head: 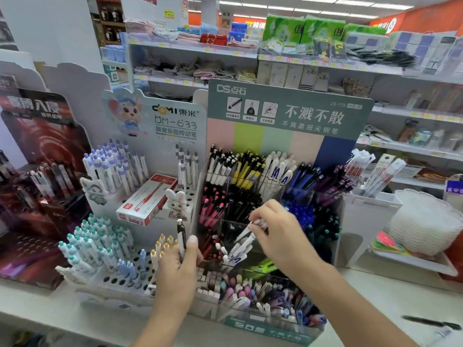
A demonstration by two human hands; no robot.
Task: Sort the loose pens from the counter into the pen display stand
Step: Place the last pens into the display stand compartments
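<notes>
Two hands work at the clear pen display stand (265, 186) on the table (375, 291): the left hand (179, 266) curls its fingers round an upright white pen (181, 236) just left of the stand. The right hand (275, 229) reaches in from the near right, its fingers pinching a white pen (246, 234) tilted over a middle compartment. One dark pen (431, 322) lies loose at the near right.

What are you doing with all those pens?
A person is sorting pens into a clear display stand on a shop counter. The right hand pinches a white pen over a compartment that already holds white pens. The left hand grips a black and white pen upright. One dark pen lies loose on the counter at the right.
</notes>
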